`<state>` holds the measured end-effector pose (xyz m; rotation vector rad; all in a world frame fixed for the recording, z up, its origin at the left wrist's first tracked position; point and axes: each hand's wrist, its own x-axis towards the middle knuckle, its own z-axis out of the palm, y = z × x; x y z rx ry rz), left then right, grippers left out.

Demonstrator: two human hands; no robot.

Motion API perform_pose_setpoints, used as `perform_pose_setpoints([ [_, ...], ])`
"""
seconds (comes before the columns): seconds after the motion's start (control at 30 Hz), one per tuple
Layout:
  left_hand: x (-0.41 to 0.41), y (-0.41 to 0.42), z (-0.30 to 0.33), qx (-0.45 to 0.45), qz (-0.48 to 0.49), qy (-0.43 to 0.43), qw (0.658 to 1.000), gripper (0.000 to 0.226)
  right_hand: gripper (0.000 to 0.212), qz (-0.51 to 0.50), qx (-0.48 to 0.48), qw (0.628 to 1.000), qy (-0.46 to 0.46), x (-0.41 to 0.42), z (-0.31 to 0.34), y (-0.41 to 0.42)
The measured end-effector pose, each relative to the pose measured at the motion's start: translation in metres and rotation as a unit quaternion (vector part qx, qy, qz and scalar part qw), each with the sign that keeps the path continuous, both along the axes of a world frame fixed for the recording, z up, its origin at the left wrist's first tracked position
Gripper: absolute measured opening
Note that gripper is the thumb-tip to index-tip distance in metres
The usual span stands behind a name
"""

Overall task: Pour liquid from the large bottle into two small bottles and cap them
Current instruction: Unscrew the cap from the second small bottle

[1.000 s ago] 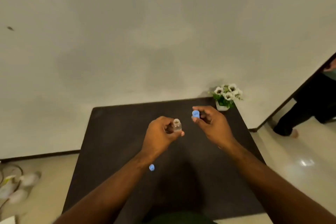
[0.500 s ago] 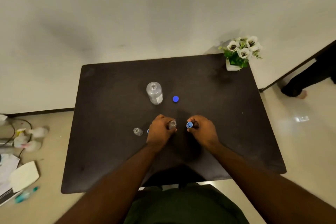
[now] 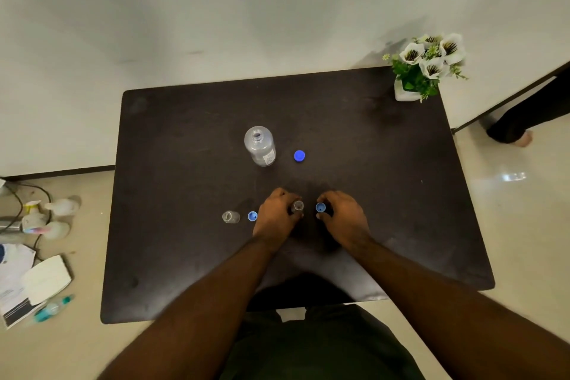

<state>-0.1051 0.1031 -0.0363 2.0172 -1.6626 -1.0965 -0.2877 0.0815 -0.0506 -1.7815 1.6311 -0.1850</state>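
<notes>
On the dark table my left hand grips a small clear bottle, open at the top and upright. Just to its right my right hand pinches a light blue cap, its hollow side up. A second small clear bottle stands uncapped to the left, with another light blue cap beside it. Farther back stands the large clear bottle, uncapped, and its darker blue cap lies to its right.
A white pot of white flowers sits at the table's far right corner. Papers, cables and small items lie on the floor at the left. A person's leg and foot show at the right. A wall runs behind the table.
My view has tilted down, so the whole table and large bottle now show. Both hands came down toward the table, still holding the small bottle and the cap a little apart.
</notes>
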Motion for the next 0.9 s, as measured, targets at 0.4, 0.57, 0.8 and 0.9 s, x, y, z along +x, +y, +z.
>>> perform_pose_setpoints([
  [0.4, 0.005, 0.001, -0.013, -0.009, -0.007, 0.007, 1.000, 0.033, 0.031, 0.027, -0.023, 0.999, 0.024, 0.003, -0.013, 0.004],
  [0.57, 0.004, 0.000, -0.016, -0.005, -0.014, 0.014, 1.000, 0.045, 0.056, 0.043, -0.007, 0.999, 0.018, 0.000, -0.011, 0.001],
  [0.8, 0.005, 0.005, -0.007, -0.015, 0.030, 0.063, 0.997, 0.065, 0.069, 0.014, -0.006, 0.999, -0.037, -0.007, 0.010, -0.024],
  [0.9, 0.003, 0.014, -0.003, -0.017, 0.075, 0.086, 0.993, 0.069, 0.064, -0.023, -0.038, 0.996, -0.073, 0.003, 0.026, -0.046],
])
